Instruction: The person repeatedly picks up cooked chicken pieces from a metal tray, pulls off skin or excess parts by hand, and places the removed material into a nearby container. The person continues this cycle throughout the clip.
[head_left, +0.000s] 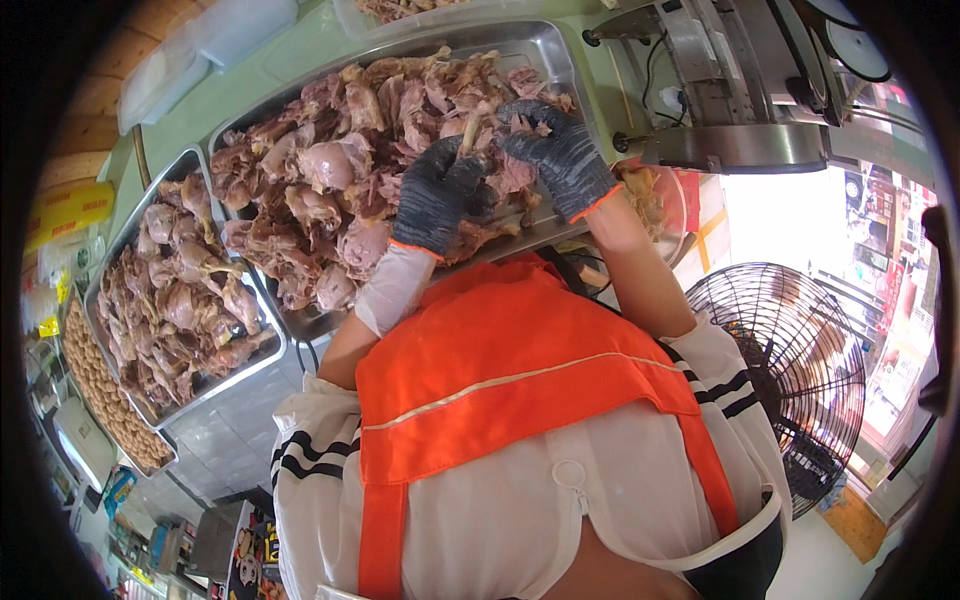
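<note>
Both my hands wear dark grey knit gloves with orange cuffs, over a large steel tray (551, 56) heaped with cooked poultry pieces (330, 161). My left hand (442, 195) is closed around a piece of meat on the bone (471, 135), whose pale bone end sticks up between the hands. My right hand (559, 154) pinches pinkish meat (514, 174) of what looks like the same piece, with shreds clinging to its fingers. The fingertips are partly hidden by the meat. Loose shredded meat (525, 79) lies at the tray's far right end.
Left of the big tray stands a smaller steel tray (281, 349) of poultry legs, then a tray of small brown round pieces (112, 390). A steel machine (742, 146) is at upper right. A clear bowl with scraps (649, 199) sits near my right forearm. A caged fan (780, 375) stands at right.
</note>
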